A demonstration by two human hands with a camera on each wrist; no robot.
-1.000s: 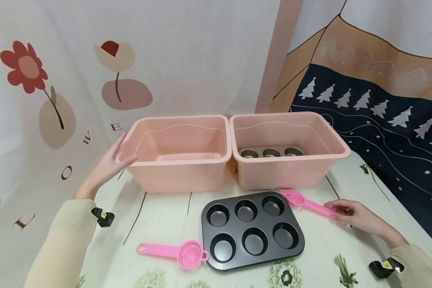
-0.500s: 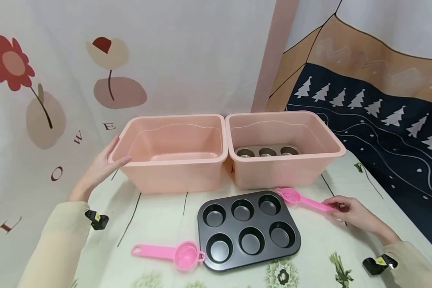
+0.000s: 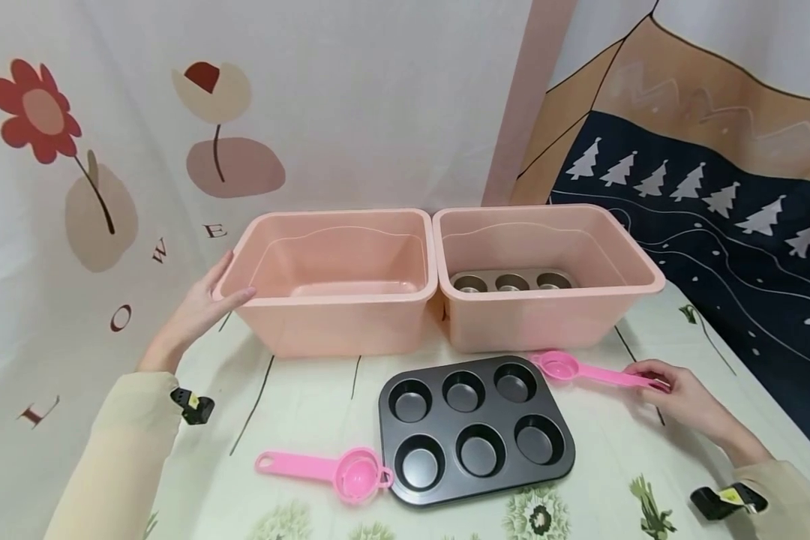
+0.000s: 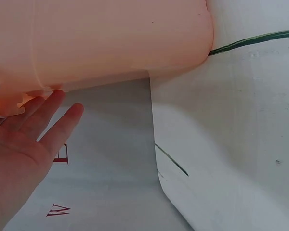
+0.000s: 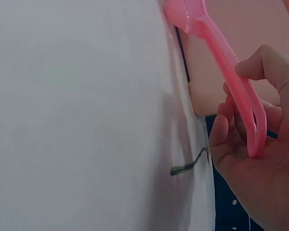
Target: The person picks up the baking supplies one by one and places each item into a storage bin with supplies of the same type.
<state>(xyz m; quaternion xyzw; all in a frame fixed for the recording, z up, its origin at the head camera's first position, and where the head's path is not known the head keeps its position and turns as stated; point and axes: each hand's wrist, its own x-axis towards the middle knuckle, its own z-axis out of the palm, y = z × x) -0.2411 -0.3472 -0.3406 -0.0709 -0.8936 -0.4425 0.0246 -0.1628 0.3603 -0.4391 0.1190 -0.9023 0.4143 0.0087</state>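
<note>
My left hand rests against the left end of the left pink bin, thumb at its rim. In the left wrist view, that hand's fingers lie fairly straight beside the bin. With thumb and fingers, my right hand pinches the handle of a pink scoop, whose bowl end is close to the black muffin pan. The right wrist view has the scoop's handle between the thumb and fingers of the right hand.
A second pink scoop lies at the pan's left edge. Beside the left bin stands the right pink bin, with a brownish muffin pan inside. Patterned curtains hang behind the table.
The handle end of the right scoop has risen and swung away from me, and my right fingers now hold it near its tip. My left hand has stayed at the bin.
</note>
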